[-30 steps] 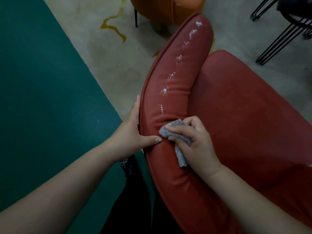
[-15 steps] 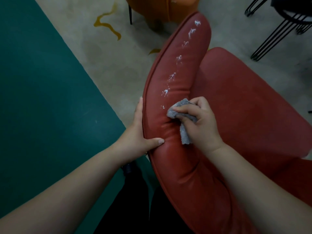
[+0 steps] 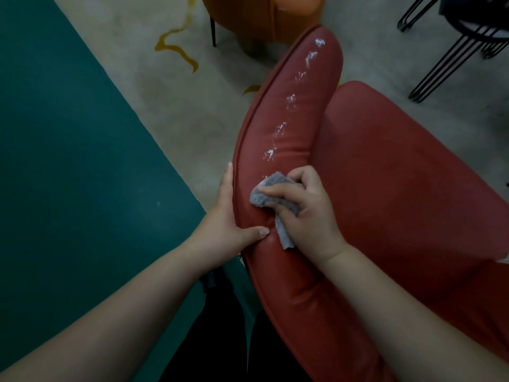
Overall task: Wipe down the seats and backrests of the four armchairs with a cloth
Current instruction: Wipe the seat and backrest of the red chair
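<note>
Clutching grey cloth [image 3: 271,197], right hand [image 3: 305,213] sits below white spots [image 3: 290,102] trailing up backrest [image 3: 292,166]; left hand [image 3: 228,216] clasps its edge.

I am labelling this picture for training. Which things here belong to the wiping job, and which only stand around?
Job:
crumpled grey cloth, gripped by right hand
red leather armchair backrest, steadied by left hand
white foam spots

Standing around:
orange armchair
black wire-legged table

The orange chair [image 3: 264,15] and black wire-legged table [image 3: 473,26] are cut off by the top edge.
</note>
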